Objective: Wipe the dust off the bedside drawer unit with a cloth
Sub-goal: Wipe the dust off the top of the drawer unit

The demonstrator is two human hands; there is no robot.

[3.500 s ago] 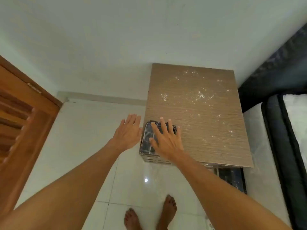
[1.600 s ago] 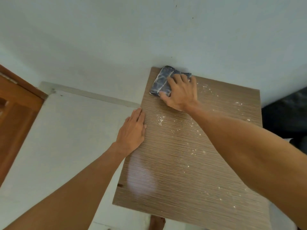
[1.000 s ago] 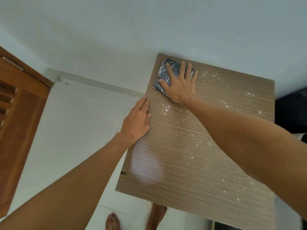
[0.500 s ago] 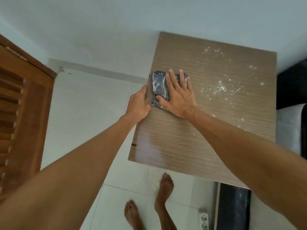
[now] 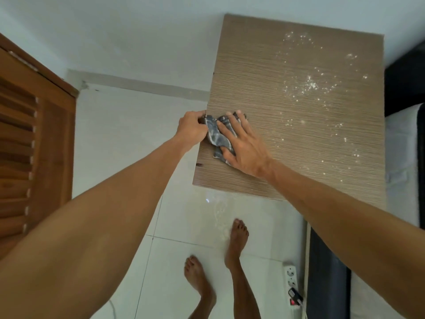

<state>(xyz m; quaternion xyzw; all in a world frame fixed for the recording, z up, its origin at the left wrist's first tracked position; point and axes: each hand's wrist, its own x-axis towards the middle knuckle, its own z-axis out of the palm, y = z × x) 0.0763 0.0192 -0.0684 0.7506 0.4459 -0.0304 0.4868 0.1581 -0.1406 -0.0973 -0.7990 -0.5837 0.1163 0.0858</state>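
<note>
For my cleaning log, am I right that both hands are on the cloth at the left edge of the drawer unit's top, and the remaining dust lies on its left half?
Not quite: the head view shows the remaining dust on the right half of the drawer unit top. The rest holds: left hand and right hand are on the cloth at the left edge.

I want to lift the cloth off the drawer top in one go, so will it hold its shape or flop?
Probably flop: the cloth lies bunched and creased under the right hand. It looks thin, so likely light. The left hand pinching its edge suggests it slides easily.
</note>
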